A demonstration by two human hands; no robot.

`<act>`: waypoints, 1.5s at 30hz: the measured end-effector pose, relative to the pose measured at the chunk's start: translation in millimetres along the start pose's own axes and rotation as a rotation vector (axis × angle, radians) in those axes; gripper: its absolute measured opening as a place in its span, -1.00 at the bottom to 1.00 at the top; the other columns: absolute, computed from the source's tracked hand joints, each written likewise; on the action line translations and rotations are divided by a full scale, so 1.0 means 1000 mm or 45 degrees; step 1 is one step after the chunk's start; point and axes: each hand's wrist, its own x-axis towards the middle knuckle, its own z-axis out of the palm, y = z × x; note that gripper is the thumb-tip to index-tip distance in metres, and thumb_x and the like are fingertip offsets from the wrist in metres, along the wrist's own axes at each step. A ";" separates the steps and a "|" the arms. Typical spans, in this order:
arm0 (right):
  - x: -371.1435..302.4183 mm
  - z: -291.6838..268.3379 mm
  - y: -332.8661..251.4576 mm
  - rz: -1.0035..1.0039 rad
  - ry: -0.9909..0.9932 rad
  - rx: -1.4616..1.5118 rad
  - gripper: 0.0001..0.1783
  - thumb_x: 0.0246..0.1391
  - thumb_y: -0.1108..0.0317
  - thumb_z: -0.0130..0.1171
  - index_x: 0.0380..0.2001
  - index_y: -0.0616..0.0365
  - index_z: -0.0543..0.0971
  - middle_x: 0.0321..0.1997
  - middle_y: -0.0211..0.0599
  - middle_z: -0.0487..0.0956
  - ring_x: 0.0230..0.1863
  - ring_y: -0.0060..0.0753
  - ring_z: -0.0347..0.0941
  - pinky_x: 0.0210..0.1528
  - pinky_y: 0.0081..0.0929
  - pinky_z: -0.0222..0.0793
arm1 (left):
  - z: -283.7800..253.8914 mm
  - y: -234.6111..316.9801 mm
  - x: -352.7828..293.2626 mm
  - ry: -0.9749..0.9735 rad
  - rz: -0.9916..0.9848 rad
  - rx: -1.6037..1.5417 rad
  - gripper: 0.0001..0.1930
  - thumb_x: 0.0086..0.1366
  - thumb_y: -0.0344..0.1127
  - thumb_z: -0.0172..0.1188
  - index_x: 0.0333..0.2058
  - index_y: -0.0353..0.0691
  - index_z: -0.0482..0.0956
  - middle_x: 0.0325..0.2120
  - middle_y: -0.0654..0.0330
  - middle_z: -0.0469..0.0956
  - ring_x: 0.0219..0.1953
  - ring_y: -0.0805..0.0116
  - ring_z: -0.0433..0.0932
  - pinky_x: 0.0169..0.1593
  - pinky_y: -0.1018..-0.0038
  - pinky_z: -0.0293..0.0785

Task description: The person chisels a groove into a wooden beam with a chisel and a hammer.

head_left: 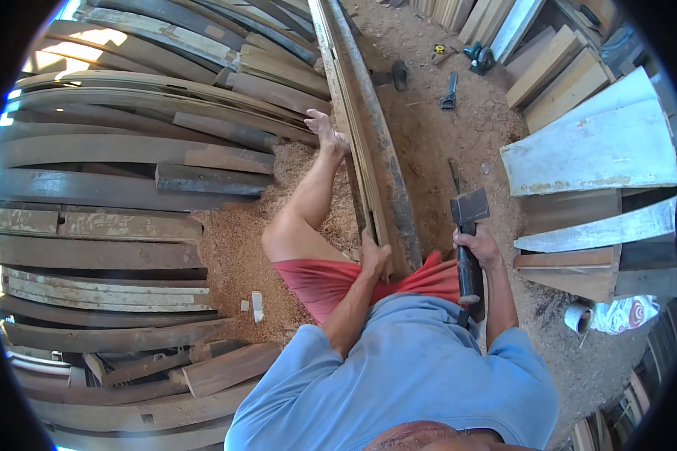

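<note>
My left hand (376, 257) is closed on the near end of a long wooden board (357, 143), which runs away from my lap towards the far edge of the view. My right hand (480, 244) is wrapped round the dark handle of a hatchet-like tool (470, 206); its broad, blocky dark head points away from me and the thick handle end hangs over my red shorts (316, 282). Close along the board's right side lies a long, worn beam (384, 128). My bare left foot (327, 131) rests against the board's left side.
Stacked timber (128, 188) fills the left. Wood shavings (233, 248) cover the ground beside my leg. Far right of the beam lie a green power tool (479, 57), a tape measure (438, 49) and a dark clamp-like tool (449, 92). Pale panels (590, 146) and a can (578, 317) stand right.
</note>
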 end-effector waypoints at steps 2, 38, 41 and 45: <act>0.003 -0.006 -0.010 0.011 -0.031 -0.134 -0.79 -0.04 0.28 0.34 -0.36 0.13 0.59 -0.47 -0.39 0.58 -0.43 -0.54 0.53 -0.32 -0.52 0.44 | 0.005 0.015 0.016 0.001 -0.048 0.101 -0.21 0.03 -0.35 0.23 0.29 -0.18 0.21 -0.02 -0.20 0.58 0.03 -0.13 0.59 0.14 0.14 0.48; 0.020 0.092 -0.053 -0.200 0.127 0.114 -0.74 0.09 0.24 0.39 -0.26 0.16 0.61 -0.42 -0.40 0.61 -0.49 -0.61 0.49 -0.49 -0.52 0.49 | 0.003 0.008 0.016 -0.151 -0.095 0.155 -0.20 0.06 -0.34 0.25 0.24 -0.43 0.06 -0.06 -0.42 0.50 0.03 -0.30 0.55 0.14 0.08 0.47; 0.017 0.093 -0.052 -0.193 0.088 0.074 -0.74 0.09 0.23 0.38 -0.27 0.16 0.61 -0.43 -0.41 0.61 -0.50 -0.61 0.49 -0.50 -0.53 0.49 | 0.004 0.013 0.013 -0.043 0.023 0.168 -0.15 0.06 -0.33 0.28 0.28 -0.40 0.04 0.12 -0.49 0.32 0.22 -0.37 0.34 0.30 0.03 0.28; 0.020 0.088 -0.041 -0.229 0.093 0.049 -0.73 0.12 0.20 0.35 -0.24 0.16 0.61 -0.44 -0.41 0.59 -0.54 -0.60 0.47 -0.49 -0.54 0.49 | -0.012 0.044 -0.010 0.185 0.972 0.184 -0.03 0.06 -0.32 0.30 0.39 -0.36 -0.05 0.35 -0.50 -0.07 0.42 -0.50 -0.15 0.50 -0.06 -0.21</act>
